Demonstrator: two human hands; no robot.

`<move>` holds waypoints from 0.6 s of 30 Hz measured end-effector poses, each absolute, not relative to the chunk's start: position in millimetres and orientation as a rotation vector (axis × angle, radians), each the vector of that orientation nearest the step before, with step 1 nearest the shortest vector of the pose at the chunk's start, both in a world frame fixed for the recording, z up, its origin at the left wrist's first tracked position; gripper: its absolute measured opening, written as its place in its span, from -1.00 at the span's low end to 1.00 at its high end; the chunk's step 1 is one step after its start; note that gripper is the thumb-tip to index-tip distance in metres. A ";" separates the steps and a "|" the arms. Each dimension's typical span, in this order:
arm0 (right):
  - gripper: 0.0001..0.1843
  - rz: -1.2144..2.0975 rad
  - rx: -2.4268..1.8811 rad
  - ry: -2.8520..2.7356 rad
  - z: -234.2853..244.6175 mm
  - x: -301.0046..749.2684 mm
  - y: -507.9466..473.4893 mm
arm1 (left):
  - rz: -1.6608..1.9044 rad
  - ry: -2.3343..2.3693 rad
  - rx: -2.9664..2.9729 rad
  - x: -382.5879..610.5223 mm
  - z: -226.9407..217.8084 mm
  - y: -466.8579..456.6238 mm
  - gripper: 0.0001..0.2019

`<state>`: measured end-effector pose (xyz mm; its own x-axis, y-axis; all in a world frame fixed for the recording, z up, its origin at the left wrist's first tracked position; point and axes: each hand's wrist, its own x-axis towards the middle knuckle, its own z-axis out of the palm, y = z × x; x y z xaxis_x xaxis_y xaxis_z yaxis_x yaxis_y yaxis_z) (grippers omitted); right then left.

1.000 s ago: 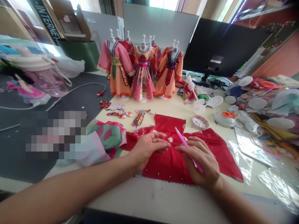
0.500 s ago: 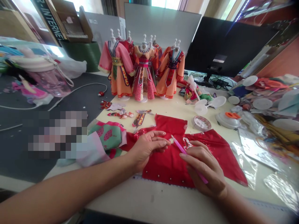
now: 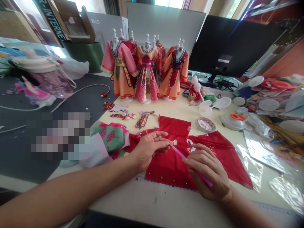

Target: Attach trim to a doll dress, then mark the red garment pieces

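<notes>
Our right hand grips a slim pink plastic-looking stick, slanting forward-left, tip at our left hand, fingers pinched; whether on anything, we cannot tell.

Bright daylight from rear windows, soft blur, stretched edges.

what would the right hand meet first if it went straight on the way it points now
Probably the left hand, at its fingertips: the pink pen in the right hand points there, though depth is unclear.
</notes>
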<state>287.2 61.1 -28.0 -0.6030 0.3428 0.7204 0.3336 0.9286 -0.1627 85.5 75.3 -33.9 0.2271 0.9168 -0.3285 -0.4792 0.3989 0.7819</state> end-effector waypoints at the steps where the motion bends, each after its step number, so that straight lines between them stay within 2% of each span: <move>1: -0.65 0.014 -0.477 -2.265 -28.0 287.3 61.1 | 1.043 0.884 0.604 85.7 -34.1 75.2 -0.73; 18: -0.62 0.030 -0.478 -2.242 -24.2 287.5 61.6 | 1.017 0.880 0.631 85.8 -35.6 73.9 -0.70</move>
<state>287.5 61.6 -24.2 -0.5889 0.3486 0.7292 0.3287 0.9275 -0.1780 85.8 73.9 -35.6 0.2505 0.9122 -0.3241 -0.4521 0.4063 0.7941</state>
